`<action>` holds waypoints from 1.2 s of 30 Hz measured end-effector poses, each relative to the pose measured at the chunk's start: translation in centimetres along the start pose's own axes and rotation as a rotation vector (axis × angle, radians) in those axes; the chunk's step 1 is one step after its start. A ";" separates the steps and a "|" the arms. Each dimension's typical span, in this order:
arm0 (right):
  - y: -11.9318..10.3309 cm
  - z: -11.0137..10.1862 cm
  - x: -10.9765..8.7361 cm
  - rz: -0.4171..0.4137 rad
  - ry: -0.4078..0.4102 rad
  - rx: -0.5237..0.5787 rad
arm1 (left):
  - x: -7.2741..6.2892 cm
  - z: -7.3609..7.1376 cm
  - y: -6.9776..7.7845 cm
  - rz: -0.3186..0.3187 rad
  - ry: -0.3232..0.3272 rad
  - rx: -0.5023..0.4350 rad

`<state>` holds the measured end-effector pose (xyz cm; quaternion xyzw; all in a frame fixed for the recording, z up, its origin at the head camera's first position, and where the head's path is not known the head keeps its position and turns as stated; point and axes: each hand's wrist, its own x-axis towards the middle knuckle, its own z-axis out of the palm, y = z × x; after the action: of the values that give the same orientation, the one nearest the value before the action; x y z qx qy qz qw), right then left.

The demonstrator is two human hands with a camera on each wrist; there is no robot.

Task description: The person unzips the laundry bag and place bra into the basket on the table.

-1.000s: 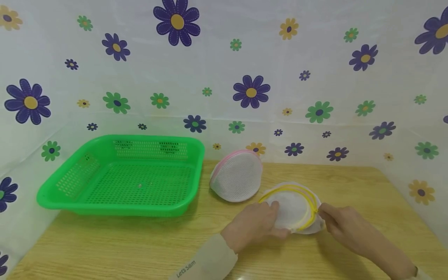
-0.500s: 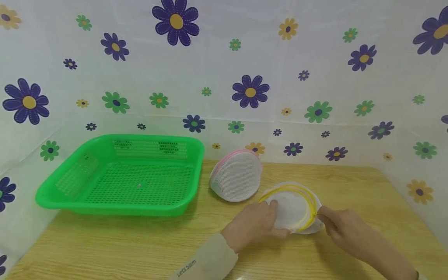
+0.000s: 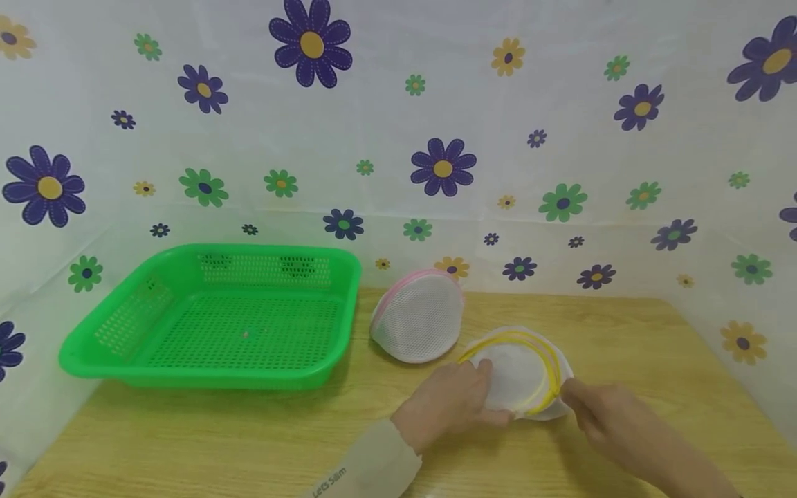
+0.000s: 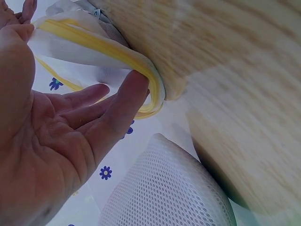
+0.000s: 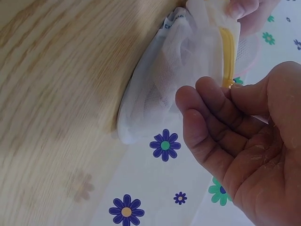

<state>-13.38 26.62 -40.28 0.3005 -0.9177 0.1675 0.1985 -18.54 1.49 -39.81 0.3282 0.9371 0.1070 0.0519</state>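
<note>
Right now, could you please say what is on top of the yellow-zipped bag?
The left hand lies over one side of the bag; the right hand pinches its zipper. The surface beneath them is covered.

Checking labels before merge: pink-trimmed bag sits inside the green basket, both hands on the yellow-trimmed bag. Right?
Not inside: the head view shows the pink-trimmed bag on the table beside the green basket. Left hand and right hand are on the yellow-trimmed bag.

Soft, dim light casts faint shadows on the table (image 3: 249, 443)
</note>
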 end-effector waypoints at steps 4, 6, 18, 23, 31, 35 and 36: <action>-0.1 0.2 -0.2 -0.024 0.032 -0.019 | 0.0 0.2 0.1 0.007 0.010 0.024; -0.1 0.3 -0.3 -0.040 0.038 -0.026 | -0.1 0.3 0.2 0.005 0.004 0.035; -0.3 0.6 -1.0 -0.033 -0.029 0.064 | -0.5 0.2 0.4 0.001 0.003 0.014; -0.5 0.4 -1.1 0.015 -0.097 0.101 | -0.3 0.3 0.4 -0.005 -0.002 0.014; -0.5 0.6 -1.0 -0.008 -0.044 0.063 | 0.0 0.1 0.3 -0.007 0.012 0.015; -0.5 0.6 -1.0 -0.016 -0.037 0.047 | 0.0 0.2 0.1 0.008 0.027 0.026; -0.6 0.6 -1.0 -0.018 -0.039 0.049 | 0.0 0.2 0.1 0.011 0.031 0.031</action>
<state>-12.46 26.40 -41.18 0.3169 -0.9143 0.1821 0.1747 -18.50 1.59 -39.98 0.3324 0.9375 0.0979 0.0319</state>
